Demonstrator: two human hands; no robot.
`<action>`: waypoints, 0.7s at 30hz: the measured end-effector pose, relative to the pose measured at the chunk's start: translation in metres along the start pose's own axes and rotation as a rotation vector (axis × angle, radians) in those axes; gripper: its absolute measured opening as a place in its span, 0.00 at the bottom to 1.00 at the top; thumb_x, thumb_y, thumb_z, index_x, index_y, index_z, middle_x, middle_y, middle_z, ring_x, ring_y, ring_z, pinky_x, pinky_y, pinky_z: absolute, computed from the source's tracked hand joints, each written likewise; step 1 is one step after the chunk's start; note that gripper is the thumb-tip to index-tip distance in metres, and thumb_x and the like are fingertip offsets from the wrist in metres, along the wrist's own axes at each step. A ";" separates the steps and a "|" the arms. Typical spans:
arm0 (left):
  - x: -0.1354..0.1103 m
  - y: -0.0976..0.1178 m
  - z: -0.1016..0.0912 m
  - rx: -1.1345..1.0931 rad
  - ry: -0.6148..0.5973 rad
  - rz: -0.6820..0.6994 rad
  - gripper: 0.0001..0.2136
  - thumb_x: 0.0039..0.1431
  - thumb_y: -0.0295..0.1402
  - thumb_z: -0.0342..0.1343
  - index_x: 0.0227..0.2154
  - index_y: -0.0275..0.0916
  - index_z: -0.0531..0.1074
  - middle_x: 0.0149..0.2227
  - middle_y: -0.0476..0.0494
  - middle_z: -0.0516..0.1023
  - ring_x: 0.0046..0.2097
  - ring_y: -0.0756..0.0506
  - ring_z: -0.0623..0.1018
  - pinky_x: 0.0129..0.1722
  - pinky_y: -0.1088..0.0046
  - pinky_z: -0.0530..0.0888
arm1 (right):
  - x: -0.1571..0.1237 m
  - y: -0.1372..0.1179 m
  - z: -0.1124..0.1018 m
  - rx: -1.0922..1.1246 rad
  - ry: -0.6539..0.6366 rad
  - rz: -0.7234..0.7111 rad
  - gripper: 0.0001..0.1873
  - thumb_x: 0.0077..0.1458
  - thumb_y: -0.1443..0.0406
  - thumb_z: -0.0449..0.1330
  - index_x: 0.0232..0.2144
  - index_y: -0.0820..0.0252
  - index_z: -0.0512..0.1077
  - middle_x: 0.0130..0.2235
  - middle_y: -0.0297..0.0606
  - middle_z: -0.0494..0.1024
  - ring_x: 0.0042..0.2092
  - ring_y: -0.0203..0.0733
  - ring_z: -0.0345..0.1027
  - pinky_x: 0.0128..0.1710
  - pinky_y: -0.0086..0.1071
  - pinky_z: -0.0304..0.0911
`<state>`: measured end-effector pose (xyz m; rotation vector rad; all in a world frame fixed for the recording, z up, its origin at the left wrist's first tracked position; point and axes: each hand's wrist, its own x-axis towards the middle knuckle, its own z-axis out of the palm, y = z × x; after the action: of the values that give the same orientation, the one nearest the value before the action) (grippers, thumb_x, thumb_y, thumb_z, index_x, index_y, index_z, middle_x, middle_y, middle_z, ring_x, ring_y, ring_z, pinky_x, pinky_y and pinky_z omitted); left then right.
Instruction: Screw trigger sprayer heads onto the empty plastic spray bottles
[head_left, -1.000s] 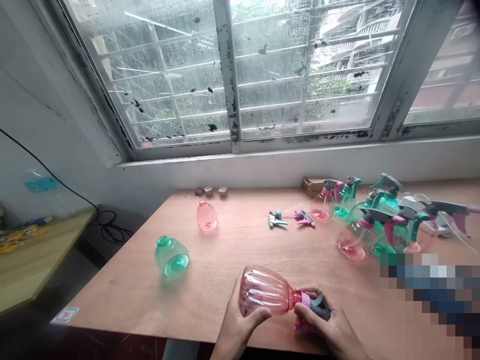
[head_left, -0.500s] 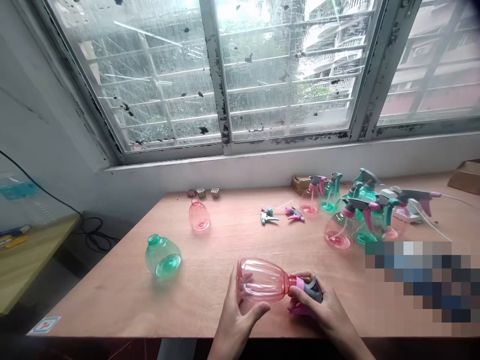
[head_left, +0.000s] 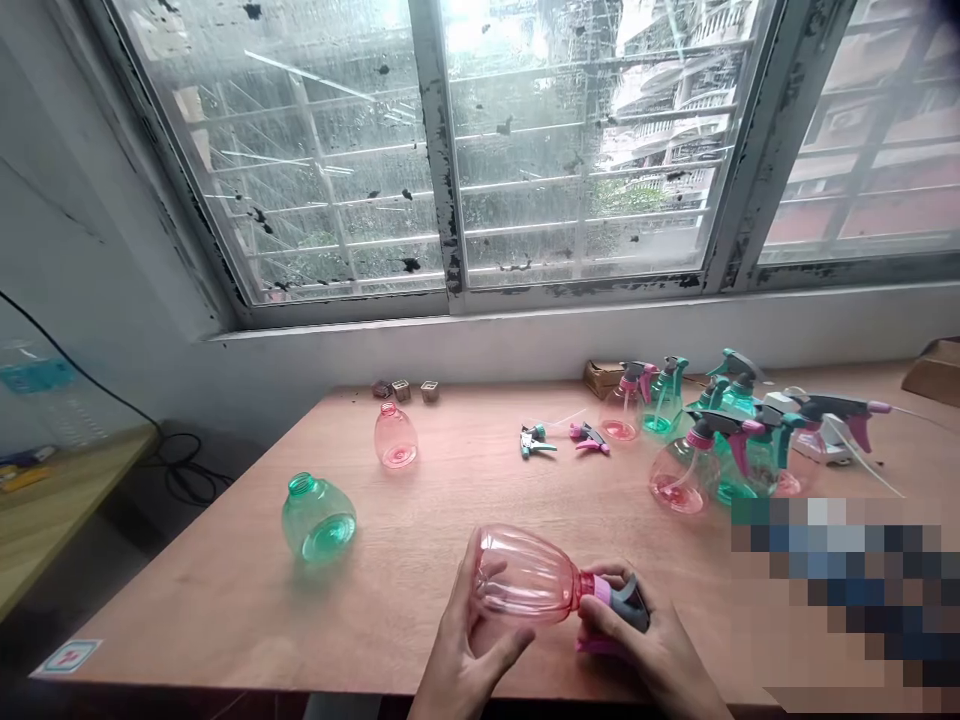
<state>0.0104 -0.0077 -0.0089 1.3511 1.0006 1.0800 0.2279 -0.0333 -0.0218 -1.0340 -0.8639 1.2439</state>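
Note:
A clear pink spray bottle lies on its side in the air above the front of the table, its base to the left. My left hand is wrapped round the base end, thumb below. At the neck, my right hand grips the pink collar of the grey and pink trigger sprayer, which sits on the bottle's mouth. Part of the sprayer is hidden behind my right fingers. To the left stand an open green bottle and, farther back, an open pink bottle.
On the wooden table lie a green trigger sprayer and a pink one. Several assembled spray bottles crowd the right side. Small blocks and a cardboard box sit by the wall. A blurred patch covers the right front.
The view has shifted slightly, so the table things appear a little lower. Both hands keep their hold on the pink bottle and its sprayer, with the bottle tilted slightly more.

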 end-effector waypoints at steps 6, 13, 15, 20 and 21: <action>0.004 -0.003 0.003 -0.036 0.066 -0.026 0.56 0.45 0.49 0.74 0.72 0.37 0.50 0.53 0.30 0.79 0.58 0.29 0.76 0.63 0.52 0.67 | -0.003 -0.004 0.003 -0.032 -0.026 -0.022 0.23 0.47 0.51 0.75 0.37 0.58 0.76 0.28 0.35 0.81 0.27 0.43 0.76 0.30 0.36 0.77; 0.007 -0.007 0.006 0.015 0.099 0.004 0.48 0.45 0.43 0.75 0.68 0.44 0.59 0.56 0.37 0.78 0.60 0.32 0.76 0.62 0.57 0.70 | 0.000 -0.003 -0.001 0.026 -0.004 -0.002 0.23 0.49 0.50 0.75 0.39 0.58 0.76 0.27 0.34 0.81 0.28 0.43 0.76 0.31 0.35 0.77; 0.007 -0.009 0.004 0.064 0.082 0.007 0.50 0.46 0.41 0.75 0.70 0.45 0.56 0.56 0.39 0.78 0.60 0.33 0.76 0.63 0.57 0.69 | 0.001 -0.001 -0.001 0.038 0.004 0.004 0.23 0.49 0.51 0.75 0.40 0.58 0.75 0.27 0.33 0.80 0.28 0.42 0.76 0.31 0.34 0.76; 0.007 -0.012 0.000 0.135 0.040 0.018 0.48 0.53 0.43 0.71 0.72 0.46 0.50 0.56 0.38 0.77 0.59 0.34 0.76 0.64 0.57 0.67 | 0.000 -0.001 0.001 -0.016 0.017 -0.038 0.24 0.50 0.50 0.74 0.40 0.58 0.75 0.26 0.33 0.80 0.27 0.43 0.76 0.30 0.35 0.76; 0.006 -0.011 0.000 0.134 0.043 0.021 0.49 0.53 0.43 0.71 0.72 0.46 0.50 0.56 0.38 0.77 0.59 0.35 0.76 0.64 0.57 0.66 | 0.000 -0.002 0.002 -0.025 0.020 -0.046 0.24 0.50 0.50 0.74 0.40 0.58 0.75 0.26 0.33 0.80 0.27 0.43 0.76 0.29 0.35 0.76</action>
<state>0.0120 -0.0013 -0.0198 1.4540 1.1093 1.0771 0.2271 -0.0331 -0.0193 -1.0398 -0.8853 1.1849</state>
